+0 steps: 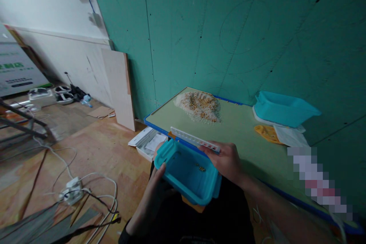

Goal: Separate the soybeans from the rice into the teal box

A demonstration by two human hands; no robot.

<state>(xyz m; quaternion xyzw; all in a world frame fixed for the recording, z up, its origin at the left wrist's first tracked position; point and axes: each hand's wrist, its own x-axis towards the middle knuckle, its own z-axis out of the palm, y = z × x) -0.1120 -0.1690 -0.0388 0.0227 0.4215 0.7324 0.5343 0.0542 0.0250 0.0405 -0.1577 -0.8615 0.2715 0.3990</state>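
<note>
My left hand point(158, 178) is closed on the left side of a blue plastic container point(183, 183), its thumb over the rim. A few yellow beans point(202, 169) lie in the container, which is held at the table's near edge. My right hand point(227, 159) is closed around one end of a white strip with a row of holes point(185, 135). This strip stretches along the edge of the table, above the container's far rim. Beyond it, a heap of white grains mixed with yellow beans point(201, 106) is spread on the table.
The pale green table point(237, 122) with blue edging stands against a green wall. On its right are another blue container point(286, 108) and a yellow cloth-like item point(267, 133). An open white box point(148, 143) sits below the table's left corner; a power strip point(73, 190) and cables lie on the floor.
</note>
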